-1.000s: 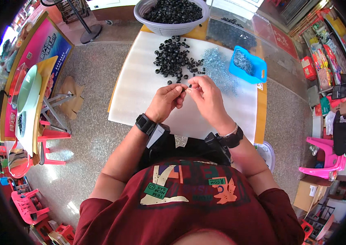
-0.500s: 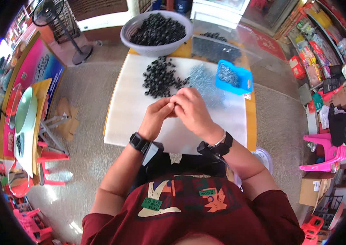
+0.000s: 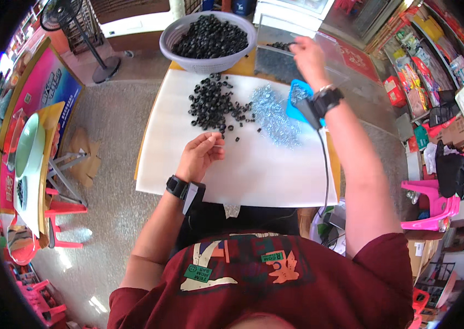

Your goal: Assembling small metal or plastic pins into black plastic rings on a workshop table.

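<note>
My left hand (image 3: 202,156) is held over the white table sheet (image 3: 243,178), thumb and fingers pinched together. A thin pale bit shows at the fingertips; what it is I cannot make out. Just beyond lies a heap of small black ring-like parts (image 3: 207,104), with a few strays. Right of it spreads a pile of small clear bluish pieces (image 3: 276,120). My right hand (image 3: 308,57) reaches over the clear plastic bin (image 3: 278,66) at the back right, pinching a small black part (image 3: 292,43). Beneath my right wrist, the blue tray (image 3: 296,114) holds more clear pieces and is partly hidden.
A grey basin (image 3: 167,48) heaped with black parts stands at the table's far edge. A cable (image 3: 325,164) hangs from my right wrist. Floor fan (image 3: 106,69) and side table with green bowl (image 3: 30,145) are left; pink stool (image 3: 434,203) and shelves are right.
My hands were together over the sheet. The right has moved away, far and right, to the clear bin. My left stays near its place, still pinched.
</note>
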`<state>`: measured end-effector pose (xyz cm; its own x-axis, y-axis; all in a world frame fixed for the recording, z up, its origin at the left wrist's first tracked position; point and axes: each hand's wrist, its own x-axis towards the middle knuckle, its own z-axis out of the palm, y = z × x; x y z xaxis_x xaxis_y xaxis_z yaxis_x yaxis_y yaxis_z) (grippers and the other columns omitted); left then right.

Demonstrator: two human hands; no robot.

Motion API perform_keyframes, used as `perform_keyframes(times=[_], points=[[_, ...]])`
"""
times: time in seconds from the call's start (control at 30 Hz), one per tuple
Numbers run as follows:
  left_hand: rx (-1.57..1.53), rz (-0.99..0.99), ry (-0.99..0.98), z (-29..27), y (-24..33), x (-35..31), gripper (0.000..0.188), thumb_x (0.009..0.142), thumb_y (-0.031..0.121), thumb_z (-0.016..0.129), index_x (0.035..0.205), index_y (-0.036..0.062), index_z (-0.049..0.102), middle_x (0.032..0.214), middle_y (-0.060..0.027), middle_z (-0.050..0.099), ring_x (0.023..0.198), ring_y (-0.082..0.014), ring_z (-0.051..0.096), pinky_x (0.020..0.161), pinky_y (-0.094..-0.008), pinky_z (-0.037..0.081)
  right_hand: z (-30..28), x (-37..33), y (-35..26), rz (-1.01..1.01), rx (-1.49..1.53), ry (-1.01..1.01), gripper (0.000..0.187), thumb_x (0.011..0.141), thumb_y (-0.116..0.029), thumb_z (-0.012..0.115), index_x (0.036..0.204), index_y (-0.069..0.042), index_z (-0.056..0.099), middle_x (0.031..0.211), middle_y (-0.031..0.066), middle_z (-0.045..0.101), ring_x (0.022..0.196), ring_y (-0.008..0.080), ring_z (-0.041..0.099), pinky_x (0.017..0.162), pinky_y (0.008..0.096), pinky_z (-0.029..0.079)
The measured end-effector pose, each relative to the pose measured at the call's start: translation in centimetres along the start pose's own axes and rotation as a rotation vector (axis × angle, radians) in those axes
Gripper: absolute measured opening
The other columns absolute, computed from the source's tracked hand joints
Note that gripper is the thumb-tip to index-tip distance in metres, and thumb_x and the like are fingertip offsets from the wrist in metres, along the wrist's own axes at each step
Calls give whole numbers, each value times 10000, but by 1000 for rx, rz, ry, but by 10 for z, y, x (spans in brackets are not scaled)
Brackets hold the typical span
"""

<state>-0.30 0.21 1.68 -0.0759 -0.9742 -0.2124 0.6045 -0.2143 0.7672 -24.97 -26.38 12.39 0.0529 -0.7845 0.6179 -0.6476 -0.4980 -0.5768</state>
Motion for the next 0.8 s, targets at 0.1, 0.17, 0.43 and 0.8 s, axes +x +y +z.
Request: perform_keyframes(times=[0.1,0.17,0.43,0.8], points=[[-74,12,-9,-10,-6,-1,222,960,125,483,1116,-17,551,953,-94,618,814,-179,614,759,-309,518,6,-3,-11,63,-23,17,219,780,-171,655,944,-26,653,813,166,669,772,306,652,686,368,504],[-119,17,-7,-14,-6,-2,224,959,133,490,1105,-22,555,960,-98,617,833,-188,613,788,-321,514,12,-37,-39,-1,43,-156,182,787,-157,641,924,-37,656,818,152,670,767,293,653,681,363,503],[-159,-17,-68,-4,-7,6,248,971,113,444,1152,-33,530,1033,-122,604,943,-214,600,866,-340,497,49,-152,-53,-121,129,-559,104,760,-126,637,832,-52,649,808,124,632,784,314,610,687,396,487],[-182,-28,-94,-12,-7,8,277,965,104,453,1197,-39,506,1060,-123,602,957,-208,600,880,-348,491,46,-173,-84,-56,206,-563,105,774,-94,633,859,-33,626,803,109,592,785,296,579,691,392,483]])
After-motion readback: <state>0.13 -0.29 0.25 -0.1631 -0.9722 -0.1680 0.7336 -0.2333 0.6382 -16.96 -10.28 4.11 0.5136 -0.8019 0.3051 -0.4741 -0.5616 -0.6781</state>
